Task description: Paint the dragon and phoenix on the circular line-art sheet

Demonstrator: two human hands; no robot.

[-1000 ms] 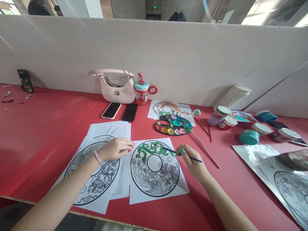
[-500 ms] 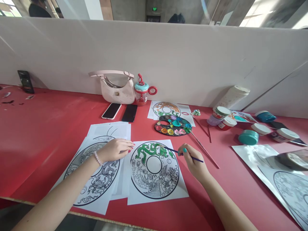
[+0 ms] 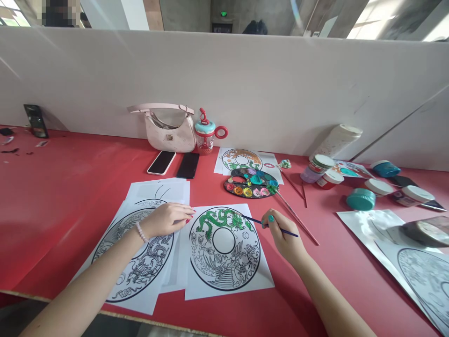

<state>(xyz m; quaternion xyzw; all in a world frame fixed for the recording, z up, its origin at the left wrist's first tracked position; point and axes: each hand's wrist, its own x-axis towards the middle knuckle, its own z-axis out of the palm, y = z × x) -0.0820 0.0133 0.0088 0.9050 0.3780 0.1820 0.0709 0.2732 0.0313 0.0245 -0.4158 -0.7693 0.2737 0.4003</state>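
Observation:
My right hand (image 3: 282,231) pinches a thin dark-blue paintbrush (image 3: 254,220). Its tip is at the upper right of a printed sheet (image 3: 259,278), by the head of a dragon painted green (image 3: 220,219). The rest of that round design, with a phoenix below, is bare black line work. My left hand (image 3: 170,219) lies flat with fingers stretched out, its fingertips at the sheet's upper left edge. Under that hand and forearm are more line-drawn sheets (image 3: 154,285). Behind the painted sheet lies a black palette (image 3: 233,180) with several colours in its wells.
A second brush (image 3: 298,217) leans on the palette. At the right stand several paint jars (image 3: 361,200) and another printed sheet (image 3: 417,281). Farther back are two phones (image 3: 188,165), a pink handbag (image 3: 170,138), a cup (image 3: 205,140) and a partly coloured sheet (image 3: 218,164) against the wall.
My right hand and the brush have shifted slightly right, and the tip has moved right along the dragon's head. My left hand stays in place.

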